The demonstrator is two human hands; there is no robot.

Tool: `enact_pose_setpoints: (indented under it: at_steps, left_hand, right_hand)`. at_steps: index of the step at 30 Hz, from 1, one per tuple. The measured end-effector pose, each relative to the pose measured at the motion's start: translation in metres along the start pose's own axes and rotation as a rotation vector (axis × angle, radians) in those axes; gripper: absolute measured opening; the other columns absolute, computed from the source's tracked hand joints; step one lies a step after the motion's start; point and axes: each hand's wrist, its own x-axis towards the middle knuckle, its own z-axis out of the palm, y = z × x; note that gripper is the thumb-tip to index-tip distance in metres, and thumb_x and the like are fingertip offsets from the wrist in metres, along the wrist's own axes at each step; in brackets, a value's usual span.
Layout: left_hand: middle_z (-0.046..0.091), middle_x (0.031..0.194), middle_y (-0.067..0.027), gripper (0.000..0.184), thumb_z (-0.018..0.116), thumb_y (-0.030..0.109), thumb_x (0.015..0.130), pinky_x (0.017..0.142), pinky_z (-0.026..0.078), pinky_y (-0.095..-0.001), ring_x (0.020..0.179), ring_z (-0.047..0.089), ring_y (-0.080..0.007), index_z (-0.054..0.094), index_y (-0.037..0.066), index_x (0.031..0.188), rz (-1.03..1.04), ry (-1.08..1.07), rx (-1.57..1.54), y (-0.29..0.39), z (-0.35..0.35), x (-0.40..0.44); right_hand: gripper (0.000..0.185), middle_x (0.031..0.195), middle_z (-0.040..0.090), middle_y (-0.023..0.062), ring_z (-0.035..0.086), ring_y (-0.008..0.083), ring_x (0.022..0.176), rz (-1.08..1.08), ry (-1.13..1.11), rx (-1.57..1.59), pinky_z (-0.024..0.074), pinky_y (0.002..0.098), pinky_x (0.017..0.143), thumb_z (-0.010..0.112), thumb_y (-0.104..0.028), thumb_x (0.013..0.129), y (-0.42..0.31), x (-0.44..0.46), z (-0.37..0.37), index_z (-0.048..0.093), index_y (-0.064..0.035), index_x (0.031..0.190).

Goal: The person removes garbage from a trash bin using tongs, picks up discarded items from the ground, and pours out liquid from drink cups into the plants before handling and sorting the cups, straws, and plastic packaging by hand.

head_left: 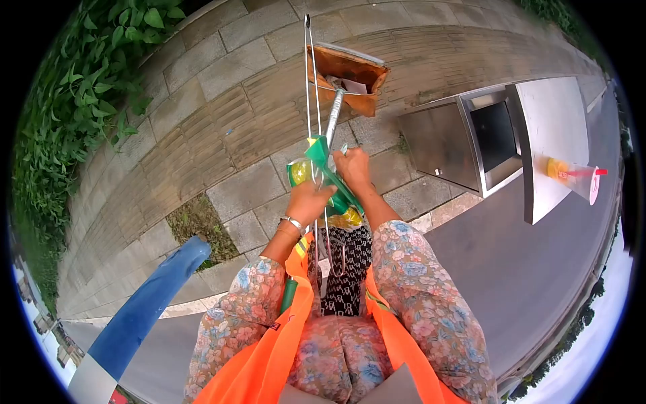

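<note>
In front of my body, my left hand (pixel 310 202) is closed around a green and yellow plastic package (pixel 300 172) and the thin metal rods of long tongs (pixel 309 87). My right hand (pixel 353 168) is closed just right of it, by the green strap-like part and a silvery handle (pixel 334 121). What exactly its fingers grip is too small to tell. The handle leads up to an orange-brown dustpan (pixel 363 101) with pale litter inside. The tongs extend upward left of the dustpan, their tip near the top.
A metal bin (pixel 444 138) with a dark opening stands at the right. On its white top (pixel 552 121) lies a clear cup (pixel 572 174) with a red straw. A blue post (pixel 151 303) rises lower left. Green bushes (pixel 87 87) border the paving at the left.
</note>
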Motion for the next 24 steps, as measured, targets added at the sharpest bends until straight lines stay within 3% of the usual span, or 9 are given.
enact_pose_setpoints:
  at_steps: [2, 3, 6, 7, 9, 13, 15, 16, 24]
  left_hand:
    - [0.057, 0.053, -0.0057, 0.023, 0.066, 0.021, 0.08, 0.046, 0.041, -0.033, 0.046, 0.052, -0.0124, 0.064, -0.002, 0.077, 0.0, -0.006, 0.003, 0.005, -0.012, -0.006]
    - [0.057, 0.053, -0.006, 0.022, 0.067, 0.021, 0.079, 0.046, 0.04, -0.0333, 0.046, 0.051, -0.0121, 0.064, -0.001, 0.074, -0.006, -0.007, -0.005, 0.006, -0.019, -0.007]
    - [0.058, 0.054, -0.0087, 0.025, 0.069, 0.024, 0.078, 0.047, 0.042, -0.0327, 0.048, 0.055, -0.0138, 0.066, -0.001, 0.074, -0.041, 0.045, 0.102, -0.016, -0.016, -0.005]
    - [0.059, 0.055, -0.0091, 0.026, 0.07, 0.025, 0.078, 0.047, 0.042, -0.0325, 0.048, 0.056, -0.0141, 0.066, -0.001, 0.075, -0.071, 0.067, 0.153, -0.02, -0.015, 0.0]
    - [0.06, 0.056, -0.0087, 0.025, 0.071, 0.024, 0.078, 0.046, 0.043, -0.0317, 0.048, 0.057, -0.0139, 0.066, 0.0, 0.075, -0.044, 0.091, 0.172, -0.035, -0.011, 0.006]
    - [0.063, 0.061, -0.0067, 0.018, 0.07, 0.021, 0.079, 0.047, 0.044, -0.0303, 0.049, 0.057, -0.0127, 0.068, 0.004, 0.085, -0.002, 0.027, -0.046, -0.028, -0.022, 0.0]
    - [0.063, 0.062, -0.0056, 0.019, 0.071, 0.02, 0.078, 0.05, 0.045, -0.0298, 0.051, 0.058, -0.013, 0.069, 0.005, 0.089, 0.073, 0.022, 0.025, -0.035, -0.03, -0.001]
    - [0.069, 0.085, -0.016, 0.03, 0.073, 0.033, 0.073, 0.069, 0.051, -0.0394, 0.078, 0.067, -0.0325, 0.071, 0.008, 0.09, -0.045, -0.012, 0.068, -0.034, -0.035, -0.001]
    - [0.065, 0.076, -0.0232, 0.033, 0.076, 0.029, 0.071, 0.063, 0.05, -0.0407, 0.07, 0.065, -0.0359, 0.067, -0.003, 0.079, -0.118, 0.009, 0.05, -0.067, -0.034, -0.008]
  right_hand:
    - [0.037, 0.053, 0.057, 0.0206, 0.057, 0.0253, 0.046, -0.045, -0.022, 0.044, 0.0458, 0.039, 0.05, 0.063, -0.028, 0.075, -0.003, -0.002, 0.003, 0.062, 0.0076, 0.066]
    - [0.037, 0.053, 0.057, 0.0206, 0.057, 0.0253, 0.046, -0.052, -0.025, 0.051, 0.0458, 0.039, 0.05, 0.063, -0.028, 0.075, -0.004, 0.001, 0.001, 0.062, 0.0076, 0.066]
    - [0.04, 0.057, 0.059, 0.0031, 0.055, 0.01, 0.054, 0.137, -0.334, 0.318, 0.0433, 0.0277, 0.048, 0.069, -0.04, 0.08, -0.033, -0.01, -0.033, 0.066, -0.0009, 0.075]
    - [0.04, 0.057, 0.059, 0.0031, 0.055, 0.01, 0.054, 0.132, -0.331, 0.32, 0.0433, 0.0277, 0.048, 0.069, -0.04, 0.08, -0.031, -0.009, -0.035, 0.066, -0.0009, 0.075]
    - [0.023, 0.074, 0.062, 0.0042, 0.056, 0.0085, 0.061, -0.18, 0.012, 0.143, 0.0437, 0.0251, 0.054, 0.065, -0.026, 0.084, -0.023, -0.007, -0.037, 0.062, -0.0033, 0.086]
    - [0.012, 0.094, 0.061, 0.0057, 0.061, 0.0171, 0.068, -0.396, -0.272, 0.235, 0.0475, 0.0303, 0.061, 0.061, -0.013, 0.082, -0.057, -0.028, -0.063, 0.058, -0.007, 0.091]
    - [0.018, 0.109, 0.056, 0.0077, 0.062, 0.0308, 0.075, -0.735, -0.423, -0.107, 0.05, 0.04, 0.067, 0.057, -0.008, 0.079, -0.044, -0.028, -0.05, 0.056, -0.0101, 0.096]
    - [0.019, 0.107, 0.054, 0.0093, 0.059, 0.039, 0.082, -0.692, -0.524, -0.128, 0.0489, 0.0477, 0.072, 0.055, -0.006, 0.081, -0.051, -0.029, -0.056, 0.056, -0.0117, 0.099]
    - [0.015, 0.101, 0.053, 0.0117, 0.06, 0.0381, 0.08, -0.694, -0.612, -0.3, 0.0497, 0.0469, 0.069, 0.054, -0.006, 0.083, -0.04, -0.052, -0.068, 0.057, -0.0106, 0.097]
